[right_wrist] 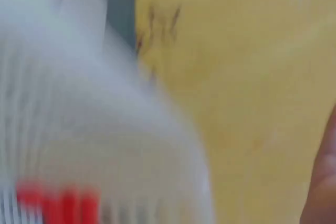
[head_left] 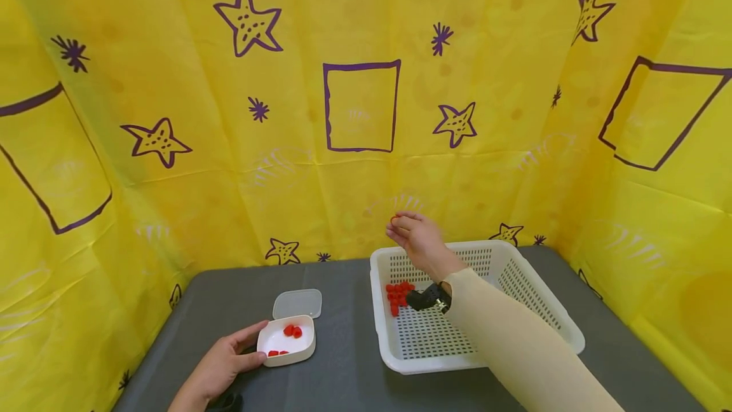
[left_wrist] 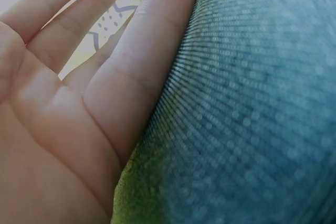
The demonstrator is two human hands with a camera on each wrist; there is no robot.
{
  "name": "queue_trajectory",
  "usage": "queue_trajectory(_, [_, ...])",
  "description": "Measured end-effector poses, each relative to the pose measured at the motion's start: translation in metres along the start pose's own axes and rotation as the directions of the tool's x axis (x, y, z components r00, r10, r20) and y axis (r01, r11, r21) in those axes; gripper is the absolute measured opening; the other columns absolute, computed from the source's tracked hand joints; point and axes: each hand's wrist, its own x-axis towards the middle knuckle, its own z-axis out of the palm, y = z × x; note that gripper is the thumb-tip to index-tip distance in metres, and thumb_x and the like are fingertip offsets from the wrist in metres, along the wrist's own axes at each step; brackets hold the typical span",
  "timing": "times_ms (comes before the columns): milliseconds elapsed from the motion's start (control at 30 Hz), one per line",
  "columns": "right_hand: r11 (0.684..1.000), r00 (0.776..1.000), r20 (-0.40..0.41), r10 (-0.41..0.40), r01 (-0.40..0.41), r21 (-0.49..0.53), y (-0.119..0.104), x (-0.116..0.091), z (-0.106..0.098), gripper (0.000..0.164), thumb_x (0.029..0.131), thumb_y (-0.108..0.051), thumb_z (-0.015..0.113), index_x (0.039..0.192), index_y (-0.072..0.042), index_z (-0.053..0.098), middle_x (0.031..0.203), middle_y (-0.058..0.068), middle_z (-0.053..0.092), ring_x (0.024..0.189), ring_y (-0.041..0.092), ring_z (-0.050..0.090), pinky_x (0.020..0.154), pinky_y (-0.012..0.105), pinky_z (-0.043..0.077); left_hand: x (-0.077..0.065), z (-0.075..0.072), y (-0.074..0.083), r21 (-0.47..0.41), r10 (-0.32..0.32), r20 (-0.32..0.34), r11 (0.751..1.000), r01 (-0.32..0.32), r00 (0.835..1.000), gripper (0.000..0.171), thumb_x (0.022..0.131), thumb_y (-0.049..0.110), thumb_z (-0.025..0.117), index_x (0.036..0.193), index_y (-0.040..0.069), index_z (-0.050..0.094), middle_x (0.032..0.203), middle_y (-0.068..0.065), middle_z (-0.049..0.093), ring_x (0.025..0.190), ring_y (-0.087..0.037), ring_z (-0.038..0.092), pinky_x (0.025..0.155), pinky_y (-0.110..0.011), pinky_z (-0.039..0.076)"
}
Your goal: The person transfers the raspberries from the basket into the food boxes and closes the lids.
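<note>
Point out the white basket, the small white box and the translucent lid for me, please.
White basket (head_left: 380, 310): head view, on its left rim.
Small white box (head_left: 280, 341): head view, on its bare inside floor.
Translucent lid (head_left: 297, 304): head view, on the middle of its flat surface.

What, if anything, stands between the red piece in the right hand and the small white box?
The left rim of the basket lies between, seemingly lower than the right hand and red piece. Nothing visible covers the small white box; the lid lies beyond it.
</note>
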Motion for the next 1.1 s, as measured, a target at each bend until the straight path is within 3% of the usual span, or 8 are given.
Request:
queue_trajectory(100, [0.995,0.999,0.009,-0.041,0.040,0.092,0.005,-0.010,0.037,0.017,0.093,0.009,0.060,0.109,0.004,0.055,0.097,0.014,0.061,0.084,0.025,0.066,0.083,0.036,0.056,-0.001,0.000,0.001,0.002,-0.002,-0.003,1.000,0.002,1.000,0.071,0.084,0.022,0.081,0.146,0.002,0.050,0.134,-0.023,0.057,0.126,-0.041,0.048,0.096,-0.047,0.049])
queue_trajectory(233, [0.994,0.995,0.094,-0.038,0.028,0.108,0.019,-0.026,0.078,0.014,0.092,0.010,0.061,0.103,0.002,0.059,0.090,0.013,0.065,0.077,0.022,0.068,0.080,0.037,0.057,0.000,0.000,0.001,0.012,0.009,-0.003,1.000,-0.009,1.000,0.071,0.084,0.021,0.081,0.146,0.001,0.050,0.134,-0.023,0.058,0.126,-0.042,0.048,0.096,-0.049,0.048])
queue_trajectory(333, [0.993,0.991,0.127,-0.042,0.028,0.114,0.038,-0.038,0.102,0.013,0.090,0.012,0.062,0.099,0.002,0.062,0.087,0.014,0.065,0.074,0.021,0.068,0.077,0.037,0.058,0.001,-0.001,-0.001,0.017,0.002,0.004,1.000,-0.003,1.000,0.072,0.085,0.023,0.081,0.146,0.002,0.049,0.134,-0.023,0.058,0.126,-0.043,0.048,0.097,-0.052,0.046])
queue_trajectory(500, [0.994,0.994,0.099,-0.038,0.028,0.103,0.078,-0.059,0.130,0.015,0.087,0.011,0.067,0.099,0.003,0.065,0.088,0.016,0.065,0.072,0.023,0.069,0.074,0.037,0.058,0.002,-0.002,-0.006,0.017,0.017,0.031,1.000,-0.017,0.999,0.073,0.087,0.025,0.079,0.147,0.000,0.047,0.133,-0.023,0.058,0.124,-0.042,0.050,0.094,-0.047,0.049])
queue_trajectory(667, [0.999,0.998,0.063,0.024,-0.025,0.020,0.114,-0.074,0.142,0.017,0.085,0.009,0.071,0.100,0.002,0.067,0.092,0.019,0.066,0.077,0.030,0.071,0.074,0.039,0.058,0.002,-0.003,-0.008,-0.024,0.057,0.064,0.998,-0.055,0.996,0.072,0.089,0.022,0.077,0.148,-0.004,0.043,0.133,-0.026,0.057,0.124,-0.043,0.049,0.087,-0.034,0.053])
queue_trajectory(767, [0.994,0.997,0.059,0.054,-0.048,-0.098,0.130,-0.082,0.143,0.018,0.084,0.010,0.071,0.099,0.000,0.068,0.090,0.017,0.065,0.075,0.030,0.070,0.071,0.039,0.059,0.001,-0.004,-0.008,-0.047,0.065,0.076,0.997,-0.061,0.995,0.072,0.090,0.021,0.076,0.148,-0.004,0.042,0.133,-0.027,0.056,0.125,-0.043,0.049,0.085,-0.029,0.053])
queue_trajectory(933, [0.928,0.991,0.091,0.100,-0.060,-0.369,0.151,-0.092,0.138,0.022,0.079,0.013,0.071,0.093,-0.003,0.070,0.082,0.009,0.062,0.063,0.022,0.066,0.063,0.035,0.059,0.000,-0.004,-0.007,-0.082,0.090,0.091,0.993,-0.083,0.992,0.070,0.091,0.017,0.074,0.148,-0.006,0.040,0.133,-0.028,0.056,0.124,-0.042,0.050,0.084,-0.028,0.053])
queue_trajectory(1100, [0.873,0.988,0.096,0.119,-0.058,-0.484,0.159,-0.094,0.135,0.025,0.077,0.018,0.071,0.089,-0.004,0.070,0.081,0.006,0.062,0.064,0.019,0.065,0.061,0.033,0.058,-0.001,-0.003,-0.004,-0.086,0.096,0.087,0.992,-0.088,0.992,0.070,0.091,0.016,0.074,0.148,-0.005,0.041,0.133,-0.027,0.056,0.123,-0.040,0.051,0.084,-0.027,0.053])
